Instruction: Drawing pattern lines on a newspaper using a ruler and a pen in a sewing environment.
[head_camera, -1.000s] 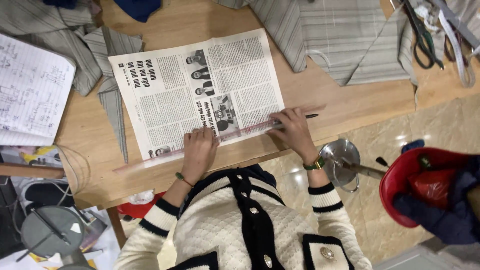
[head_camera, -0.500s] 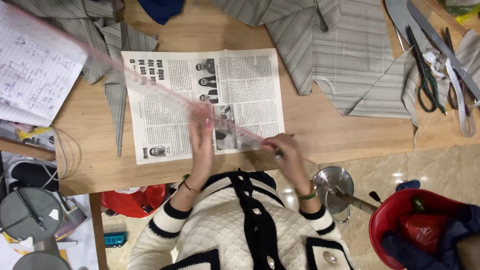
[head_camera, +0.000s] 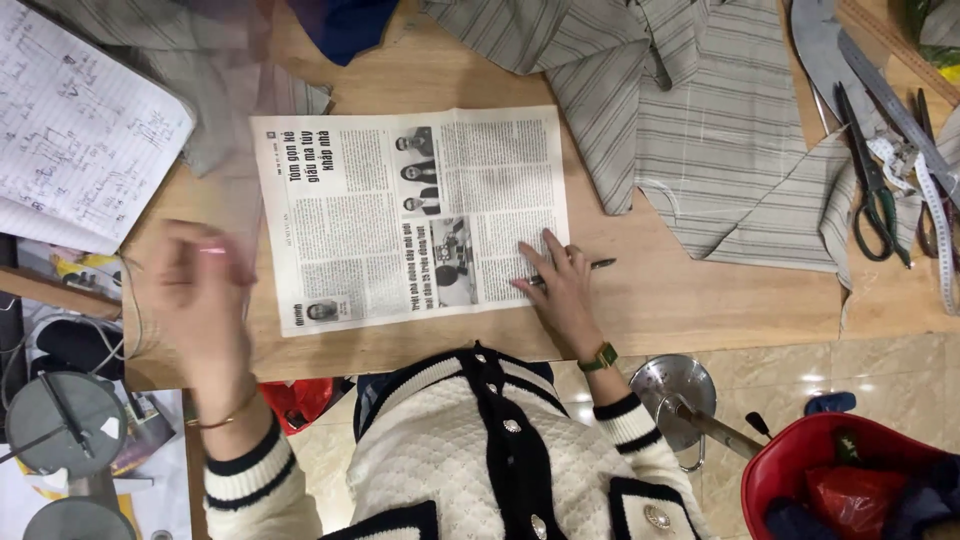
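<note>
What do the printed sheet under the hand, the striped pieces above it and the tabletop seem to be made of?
The printed sheet looks like thin matte newsprint: greyish, creased down the middle, lying flat. The striped pieces look like woven cloth, soft grey with pale lines, folding and draping at cut edges. The tabletop seems light wood or a wood-look laminate, smooth with faint grain; which one is unclear.

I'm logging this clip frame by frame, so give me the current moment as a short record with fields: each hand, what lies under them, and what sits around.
left hand: blurred, raised over the table's left edge, holding a translucent pink ruler, also blurred
right hand: flat on the sheet's lower right corner, with a dark slim pen
work piece: printed newspaper sheet, spread flat
surface: light wooden table
far side: grey striped fabric pieces
right edge: dark-handled scissors
left edge: handwritten lined notebook
</note>
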